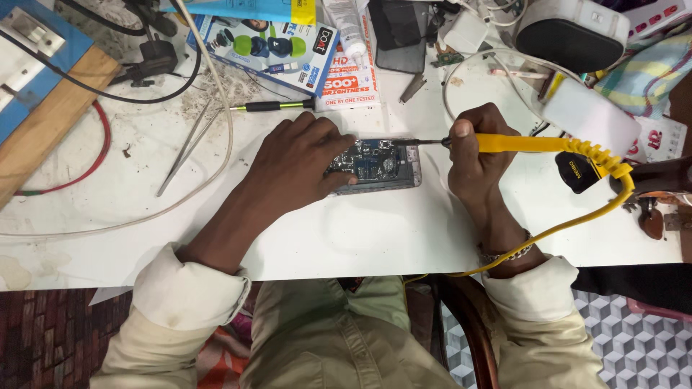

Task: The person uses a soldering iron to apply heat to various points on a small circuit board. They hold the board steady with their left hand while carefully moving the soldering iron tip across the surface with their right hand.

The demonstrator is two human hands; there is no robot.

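Observation:
An opened phone lies on the white table, its blue circuit board exposed. My left hand presses flat on the phone's left end, covering part of it. My right hand grips a yellow-handled soldering iron; its thin metal tip reaches left to the phone's upper right corner. A coiled yellow cable runs from the handle and loops down off the table's edge.
Metal tweezers and a green-handled screwdriver lie left of the phone, among white and black cables. Boxes, a tube and a dark phone crowd the back edge. A white block sits right. A wooden board is at far left.

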